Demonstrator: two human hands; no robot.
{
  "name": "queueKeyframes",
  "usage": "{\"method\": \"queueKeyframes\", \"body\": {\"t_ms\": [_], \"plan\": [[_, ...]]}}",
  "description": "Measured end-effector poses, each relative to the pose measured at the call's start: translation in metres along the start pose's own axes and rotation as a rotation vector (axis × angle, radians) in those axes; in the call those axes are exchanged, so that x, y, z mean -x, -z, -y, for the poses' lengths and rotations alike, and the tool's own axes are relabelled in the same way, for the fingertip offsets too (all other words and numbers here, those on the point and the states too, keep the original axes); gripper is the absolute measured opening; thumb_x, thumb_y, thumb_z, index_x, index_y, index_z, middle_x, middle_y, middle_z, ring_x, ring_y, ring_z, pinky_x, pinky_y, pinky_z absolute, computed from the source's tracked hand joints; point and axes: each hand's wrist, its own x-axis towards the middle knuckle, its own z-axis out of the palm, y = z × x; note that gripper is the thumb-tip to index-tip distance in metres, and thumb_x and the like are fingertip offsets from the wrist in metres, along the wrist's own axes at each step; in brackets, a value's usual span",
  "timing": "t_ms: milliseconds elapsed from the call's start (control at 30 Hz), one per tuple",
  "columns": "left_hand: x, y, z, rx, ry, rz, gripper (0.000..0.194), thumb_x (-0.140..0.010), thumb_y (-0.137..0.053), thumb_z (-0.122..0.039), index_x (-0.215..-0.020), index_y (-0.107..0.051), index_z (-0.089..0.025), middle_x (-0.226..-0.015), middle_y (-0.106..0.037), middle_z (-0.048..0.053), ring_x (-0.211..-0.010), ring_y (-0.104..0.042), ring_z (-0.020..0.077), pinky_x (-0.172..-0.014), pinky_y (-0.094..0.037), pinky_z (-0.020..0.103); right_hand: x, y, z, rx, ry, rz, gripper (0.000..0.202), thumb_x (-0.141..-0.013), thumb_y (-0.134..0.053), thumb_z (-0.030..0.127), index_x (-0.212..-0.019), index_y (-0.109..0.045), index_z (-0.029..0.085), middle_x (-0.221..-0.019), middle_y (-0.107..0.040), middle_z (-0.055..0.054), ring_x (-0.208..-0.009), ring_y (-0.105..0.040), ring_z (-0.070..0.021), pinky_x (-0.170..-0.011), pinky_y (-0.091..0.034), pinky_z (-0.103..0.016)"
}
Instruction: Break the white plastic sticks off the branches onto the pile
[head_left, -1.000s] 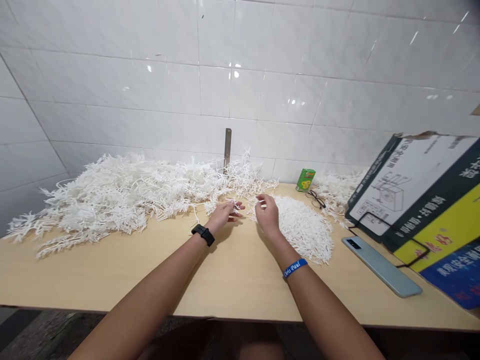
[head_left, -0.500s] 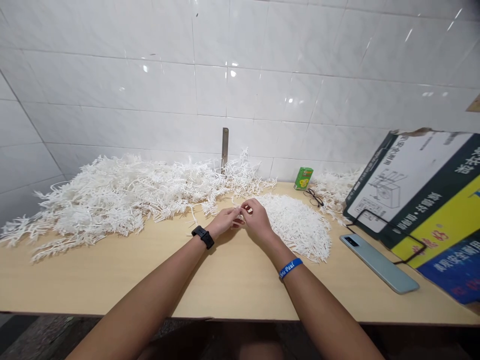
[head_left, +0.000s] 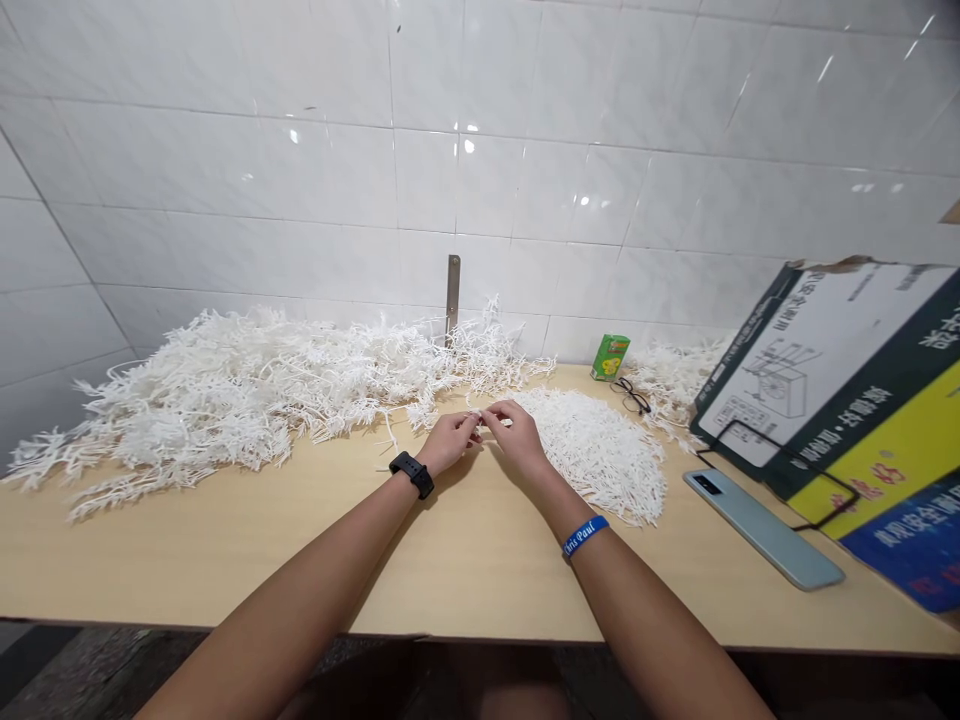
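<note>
My left hand (head_left: 450, 443), with a black watch at the wrist, pinches a small white branched plastic piece that my fingers mostly hide. Close against it, my right hand (head_left: 516, 432) has thumb and forefinger together at the same spot, and a bit of white shows under its fingers. A blue wristband is on the right forearm. Just right of my right hand lies a heap of short white plastic pieces (head_left: 600, 450). Behind and left of my hands spreads a big pile of white branched plastic sprigs (head_left: 247, 385).
A small green box (head_left: 610, 357) stands near the wall, beside black cord-like glasses (head_left: 631, 396). More white sprigs (head_left: 667, 375) lie behind. At right are a phone (head_left: 765, 530), a black wire frame (head_left: 825, 480) and a large printed carton (head_left: 847, 400). A metal bracket (head_left: 452, 300) stands against the tiled wall.
My right fingers have shifted slightly and lowered, with more white showing beneath them. My hands stay together at the same place. The whole view has shifted a little.
</note>
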Motion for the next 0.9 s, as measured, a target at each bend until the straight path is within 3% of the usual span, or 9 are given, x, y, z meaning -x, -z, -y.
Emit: {"method": "queueKeyframes", "body": {"t_ms": [433,567,767,900], "plan": [[0.002,0.002,0.001,-0.020,-0.019,0.119,0.041,-0.084,-0.047,-0.050,-0.090,-0.063,-0.013,-0.091,-0.066,0.011,-0.084,-0.064,0.0223,-0.063,-0.044,0.027,-0.001,0.001,-0.004,0.070,0.002,0.053,0.010,-0.079,-0.058,0.028,-0.076,-0.062,0.019,-0.089,-0.058,-0.005,-0.081,-0.056,-0.0175,-0.076,-0.047,-0.032],[0.004,0.001,0.000,-0.030,-0.065,0.124,0.043,-0.086,-0.044,-0.051,-0.094,-0.063,-0.014,-0.093,-0.066,0.010,-0.086,-0.063,0.0219,-0.068,-0.046,0.029,0.000,-0.001,-0.006,0.103,0.013,0.057,0.011,-0.079,-0.054,0.028,-0.073,-0.058,0.020,-0.086,-0.057,-0.004,-0.078,-0.054,-0.0168,-0.073,-0.046,-0.031],[0.002,-0.002,0.006,-0.107,-0.182,0.012,0.044,-0.089,-0.040,-0.049,-0.092,-0.065,-0.013,-0.095,-0.068,0.011,-0.091,-0.060,0.0237,-0.083,-0.046,0.035,0.001,-0.006,-0.011,0.164,-0.028,0.081,0.016,-0.078,-0.049,0.025,-0.064,-0.052,0.019,-0.076,-0.054,-0.002,-0.073,-0.051,-0.0155,-0.069,-0.041,-0.028],[-0.001,-0.004,0.012,-0.116,-0.203,0.073,0.045,-0.089,-0.040,-0.048,-0.097,-0.067,-0.013,-0.102,-0.070,0.012,-0.095,-0.061,0.0245,-0.088,-0.046,0.036,0.000,-0.006,-0.016,0.167,-0.041,0.074,0.021,-0.080,-0.050,0.028,-0.061,-0.053,0.019,-0.071,-0.054,-0.002,-0.070,-0.051,-0.0156,-0.067,-0.040,-0.028]]}}
